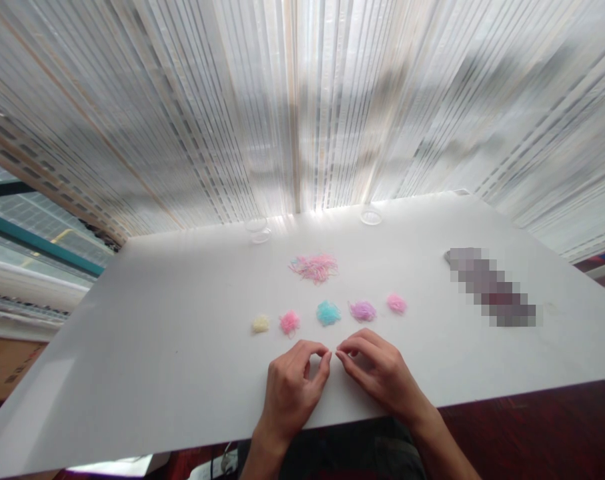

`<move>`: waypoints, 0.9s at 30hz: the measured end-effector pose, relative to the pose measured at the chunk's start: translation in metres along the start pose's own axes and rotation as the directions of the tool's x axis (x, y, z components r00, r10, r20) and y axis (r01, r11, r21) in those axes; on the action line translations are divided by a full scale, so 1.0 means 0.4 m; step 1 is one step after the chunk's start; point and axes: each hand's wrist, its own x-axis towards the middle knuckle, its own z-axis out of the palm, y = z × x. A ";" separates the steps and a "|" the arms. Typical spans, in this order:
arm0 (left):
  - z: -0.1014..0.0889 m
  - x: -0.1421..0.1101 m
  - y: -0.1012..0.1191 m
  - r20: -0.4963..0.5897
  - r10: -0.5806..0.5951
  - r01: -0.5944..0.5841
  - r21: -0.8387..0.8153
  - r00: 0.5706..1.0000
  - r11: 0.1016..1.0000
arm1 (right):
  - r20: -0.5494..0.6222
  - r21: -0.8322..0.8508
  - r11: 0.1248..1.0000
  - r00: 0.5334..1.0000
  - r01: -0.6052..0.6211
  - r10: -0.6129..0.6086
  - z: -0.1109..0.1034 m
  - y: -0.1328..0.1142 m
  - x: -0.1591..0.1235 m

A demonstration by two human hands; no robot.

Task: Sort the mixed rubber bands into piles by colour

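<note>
Evidently, in the head view, fine fingertip work is in hand: thumb and forefinger are pinched on the left hand [293,383] and right hand [379,370], the pairs slightly apart. Just beyond, five small heaps of pastel shredded strands [328,312] are laid in a row, a looser, mostly pink heap [315,267] behind. A light pinch seems called for. Whether a strand is held cannot be told; a long object [492,287] at right is pixelated.

Bright, diffuse light comes through the striped backdrop [262,113] beyond the fingers [323,370]; glare whitens the far tabletop [312,230] ahead of them; a pale sheen lies far to their left; the backdrop's lines smear and fan outward; pixelation masks an object [497,290] to their right.
</note>
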 end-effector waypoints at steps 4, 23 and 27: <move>-0.001 0.001 0.003 0.000 -0.014 0.014 0.007 1.000 1.000 | -0.011 -0.008 1.000 1.000 0.007 -0.007 0.001 -0.001 0.000; -0.008 -0.004 0.001 0.035 0.014 -0.014 0.006 0.999 1.000 | -0.017 -0.001 1.000 1.000 0.008 -0.008 0.000 -0.002 0.003; -0.073 -0.017 -0.033 -0.056 -0.043 0.048 0.079 0.997 0.996 | 0.014 0.008 1.000 1.000 -0.022 0.022 -0.001 -0.004 0.003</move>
